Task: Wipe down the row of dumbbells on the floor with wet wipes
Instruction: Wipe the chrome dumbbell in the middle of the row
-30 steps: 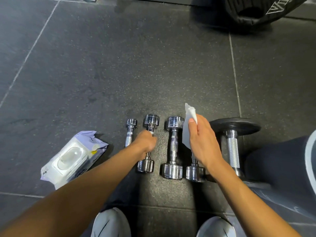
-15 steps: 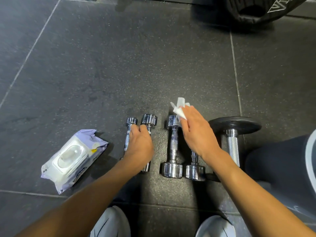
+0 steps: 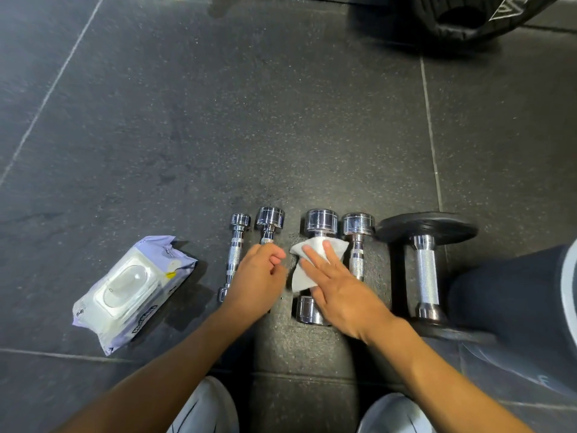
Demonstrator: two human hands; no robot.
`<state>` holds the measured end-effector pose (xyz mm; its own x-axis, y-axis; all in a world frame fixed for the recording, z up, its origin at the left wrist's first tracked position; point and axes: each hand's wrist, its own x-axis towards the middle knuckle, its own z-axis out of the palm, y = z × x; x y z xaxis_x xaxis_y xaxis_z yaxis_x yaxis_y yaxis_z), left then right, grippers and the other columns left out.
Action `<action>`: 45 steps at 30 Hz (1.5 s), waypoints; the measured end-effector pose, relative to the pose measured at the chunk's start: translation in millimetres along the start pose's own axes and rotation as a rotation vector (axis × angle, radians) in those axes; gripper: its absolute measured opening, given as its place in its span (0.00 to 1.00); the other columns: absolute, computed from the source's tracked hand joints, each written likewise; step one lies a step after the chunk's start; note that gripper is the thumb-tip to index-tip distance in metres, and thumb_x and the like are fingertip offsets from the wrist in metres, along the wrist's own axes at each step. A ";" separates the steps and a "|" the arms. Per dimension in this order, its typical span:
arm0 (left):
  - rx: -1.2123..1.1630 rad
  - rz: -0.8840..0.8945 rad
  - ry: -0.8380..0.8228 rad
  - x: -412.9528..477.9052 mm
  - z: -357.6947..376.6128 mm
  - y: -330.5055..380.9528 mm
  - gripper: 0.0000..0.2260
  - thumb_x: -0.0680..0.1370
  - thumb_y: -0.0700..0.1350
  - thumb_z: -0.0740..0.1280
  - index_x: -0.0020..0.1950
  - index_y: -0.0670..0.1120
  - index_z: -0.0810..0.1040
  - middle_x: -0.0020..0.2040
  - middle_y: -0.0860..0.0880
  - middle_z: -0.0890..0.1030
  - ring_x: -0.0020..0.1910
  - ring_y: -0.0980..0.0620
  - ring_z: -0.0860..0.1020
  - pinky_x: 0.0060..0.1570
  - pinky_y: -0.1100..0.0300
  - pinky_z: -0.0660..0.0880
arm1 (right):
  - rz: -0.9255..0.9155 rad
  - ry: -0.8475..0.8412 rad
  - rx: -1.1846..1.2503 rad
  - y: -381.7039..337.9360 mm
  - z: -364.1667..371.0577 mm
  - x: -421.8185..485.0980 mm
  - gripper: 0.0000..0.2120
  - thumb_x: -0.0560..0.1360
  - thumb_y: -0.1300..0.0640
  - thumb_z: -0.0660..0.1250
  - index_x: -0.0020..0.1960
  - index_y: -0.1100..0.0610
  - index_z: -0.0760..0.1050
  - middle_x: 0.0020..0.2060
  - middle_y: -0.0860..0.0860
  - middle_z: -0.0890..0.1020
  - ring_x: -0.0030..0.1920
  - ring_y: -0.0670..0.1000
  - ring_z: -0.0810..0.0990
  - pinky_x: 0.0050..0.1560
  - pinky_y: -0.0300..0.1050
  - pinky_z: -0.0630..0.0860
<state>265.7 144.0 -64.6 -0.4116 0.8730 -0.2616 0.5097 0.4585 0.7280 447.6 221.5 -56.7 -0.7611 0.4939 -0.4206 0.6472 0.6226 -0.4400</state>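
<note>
Straight fingers of the right hand press the wipe on the middle dumbbell, which lies lengthwise along them.

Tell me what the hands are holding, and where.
Right hand presses the wipe flat on the handle of the middle dumbbell, fingers straight. Left hand curls over the handle of the second dumbbell; a grip cannot be told.

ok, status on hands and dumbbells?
Right hand flat, pressing wipe on third dumbbell from left. Left hand over second dumbbell, grip unclear. Nothing blocking.
</note>
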 end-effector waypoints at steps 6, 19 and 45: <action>-0.142 -0.086 -0.088 -6.8 3.5 3.2 0.09 0.79 0.39 0.65 0.50 0.52 0.79 0.45 0.53 0.80 0.43 0.57 0.80 0.44 0.64 0.75 | 0.119 -0.005 0.176 -18.9 -22.4 -4.3 0.23 0.85 0.52 0.53 0.80 0.51 0.61 0.81 0.45 0.55 0.82 0.49 0.47 0.72 0.33 0.37; -0.703 -0.517 -0.265 16.1 26.7 35.1 0.16 0.85 0.42 0.56 0.60 0.36 0.79 0.51 0.37 0.84 0.49 0.41 0.83 0.53 0.47 0.80 | -0.022 0.135 -0.047 4.9 -24.6 40.5 0.25 0.85 0.50 0.52 0.82 0.51 0.56 0.82 0.45 0.48 0.80 0.52 0.33 0.81 0.54 0.40; -0.670 -0.513 -0.474 53.1 6.8 30.9 0.25 0.85 0.59 0.57 0.62 0.41 0.82 0.57 0.41 0.86 0.58 0.46 0.82 0.67 0.47 0.76 | 0.136 0.047 0.200 -18.1 10.1 3.1 0.28 0.82 0.51 0.56 0.81 0.54 0.58 0.82 0.51 0.56 0.79 0.58 0.60 0.78 0.51 0.60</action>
<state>264.7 205.6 -60.3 -0.0414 0.6368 -0.7699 -0.2440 0.7408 0.6258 434.0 205.7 -58.1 -0.6644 0.5957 -0.4514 0.7362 0.4178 -0.5324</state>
